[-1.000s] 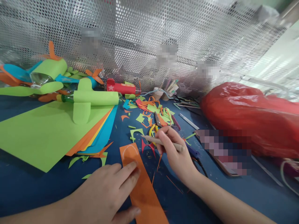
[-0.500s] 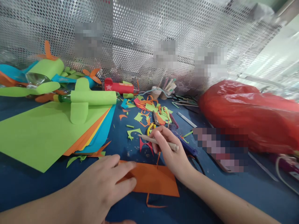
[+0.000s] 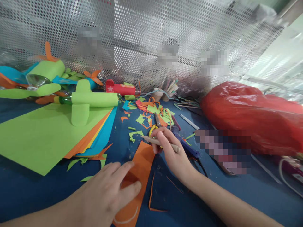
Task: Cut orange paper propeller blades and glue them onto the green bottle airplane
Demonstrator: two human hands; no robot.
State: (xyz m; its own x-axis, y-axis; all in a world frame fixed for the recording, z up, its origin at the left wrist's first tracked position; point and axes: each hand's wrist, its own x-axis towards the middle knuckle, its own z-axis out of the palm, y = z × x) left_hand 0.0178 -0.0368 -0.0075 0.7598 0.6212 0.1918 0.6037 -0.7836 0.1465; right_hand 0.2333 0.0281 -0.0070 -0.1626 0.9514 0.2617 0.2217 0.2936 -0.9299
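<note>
My right hand (image 3: pixel 174 153) is closed round a pale pencil (image 3: pixel 147 139), whose tip points left just above the far end of an orange paper strip (image 3: pixel 142 164). The strip lies lengthwise away from me, with a white curved line drawn near its close end. My left hand (image 3: pixel 104 189) rests on the strip's left side, fingers spread and holding nothing; it covers part of the paper. A yellow-handled pair of scissors (image 3: pixel 157 119) lies beyond my right hand, its handles partly hidden. Beside it sits a blue glue gun (image 3: pixel 187 146).
Coloured sheets (image 3: pixel 47 138) are fanned out at left, under a green paper-covered bottle plane (image 3: pixel 94 99). Several other paper planes stand behind. Paper scraps (image 3: pixel 151 108) are strewn mid-table. At right are a red plastic bag (image 3: pixel 248 116) and a blurred-out phone-like object (image 3: pixel 224 154).
The orange strip has turned from lying crosswise to pointing away from me, and its white curved line now shows. My left hand has shifted slightly; my right hand still holds the pencil.
</note>
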